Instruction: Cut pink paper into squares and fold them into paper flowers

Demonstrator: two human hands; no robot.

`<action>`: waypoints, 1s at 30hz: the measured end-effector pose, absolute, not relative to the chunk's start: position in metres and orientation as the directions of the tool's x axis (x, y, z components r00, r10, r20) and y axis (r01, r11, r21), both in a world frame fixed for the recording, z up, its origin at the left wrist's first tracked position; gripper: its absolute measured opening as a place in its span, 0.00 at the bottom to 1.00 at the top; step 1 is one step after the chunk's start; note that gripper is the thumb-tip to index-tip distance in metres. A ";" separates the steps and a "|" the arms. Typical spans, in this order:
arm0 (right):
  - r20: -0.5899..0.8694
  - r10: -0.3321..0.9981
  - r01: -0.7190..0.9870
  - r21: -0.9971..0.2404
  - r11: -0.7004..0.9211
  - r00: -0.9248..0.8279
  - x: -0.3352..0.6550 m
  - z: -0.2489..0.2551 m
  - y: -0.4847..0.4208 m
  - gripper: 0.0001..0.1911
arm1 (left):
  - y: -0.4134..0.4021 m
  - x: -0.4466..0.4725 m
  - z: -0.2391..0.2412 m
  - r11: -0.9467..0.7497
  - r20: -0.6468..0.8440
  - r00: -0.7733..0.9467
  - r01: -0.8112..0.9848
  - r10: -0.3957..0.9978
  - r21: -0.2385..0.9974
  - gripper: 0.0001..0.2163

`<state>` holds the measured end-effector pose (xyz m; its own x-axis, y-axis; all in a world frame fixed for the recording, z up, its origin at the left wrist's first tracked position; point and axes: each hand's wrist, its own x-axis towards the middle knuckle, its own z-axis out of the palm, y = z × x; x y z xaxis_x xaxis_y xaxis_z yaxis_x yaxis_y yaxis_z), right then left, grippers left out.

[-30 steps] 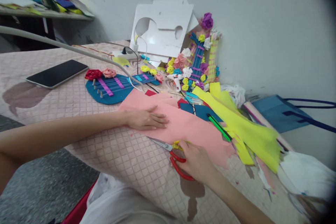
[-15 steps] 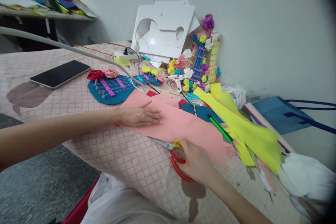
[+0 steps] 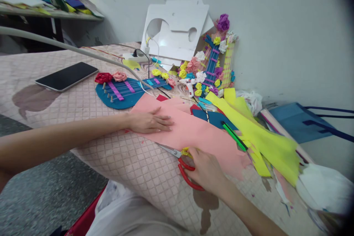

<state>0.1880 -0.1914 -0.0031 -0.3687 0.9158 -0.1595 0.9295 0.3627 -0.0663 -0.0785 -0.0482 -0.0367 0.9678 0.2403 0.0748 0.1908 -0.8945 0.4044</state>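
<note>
A long sheet of pink crepe paper or felt [image 3: 190, 132] lies across the table's near side. My left hand [image 3: 149, 122] rests flat on its left part, fingers stretched out. My right hand [image 3: 206, 167] is closed around the red handles of a pair of scissors [image 3: 190, 177], with yellow near the pivot. The scissors lie low by the sheet's near edge, blades pointing left; their tips reach the edge, and I cannot tell whether they are under it.
Behind the sheet lies a blue guitar-shaped craft [image 3: 121, 94] with paper flowers. A phone [image 3: 68, 76] is at left, a hot glue gun [image 3: 188, 85] at centre back. Yellow sheets [image 3: 265, 143] and a green cutter knife [image 3: 233, 135] lie right. A pale cable [image 3: 83, 52] crosses above the table.
The whole view has shifted slightly, so things appear a little further right. Both hands and the scissors keep nearly the same place on the pink sheet.
</note>
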 end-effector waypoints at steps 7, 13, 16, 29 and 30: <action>-0.146 0.928 0.939 -0.078 0.334 -0.342 0.188 -0.001 -0.195 0.13 | -0.049 -0.079 -0.036 -0.897 0.100 0.965 0.185 0.244 0.401 0.21; -0.153 0.932 0.944 -0.103 0.314 -0.327 0.185 0.001 -0.192 0.13 | -0.047 -0.089 -0.033 -0.914 0.101 0.958 0.221 0.269 0.342 0.21; -0.160 0.932 0.945 -0.108 0.310 -0.324 0.181 0.001 -0.190 0.14 | -0.046 -0.096 -0.034 -0.910 0.099 0.954 0.233 0.282 0.342 0.21; -0.162 0.913 0.927 -0.028 0.374 -0.374 0.173 -0.002 -0.186 0.10 | -0.048 -0.098 -0.035 -0.907 0.116 0.956 0.213 0.270 0.362 0.21; -0.166 0.911 0.925 -0.022 0.379 -0.378 0.174 -0.002 -0.186 0.10 | -0.048 -0.098 -0.035 -0.907 0.118 0.955 0.213 0.272 0.364 0.21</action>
<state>0.1738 -0.1865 -0.0023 -0.3777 0.9109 -0.1662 0.9249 0.3795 -0.0221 -0.0982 -0.0477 -0.0355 0.9551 0.2717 0.1185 0.2127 -0.9066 0.3644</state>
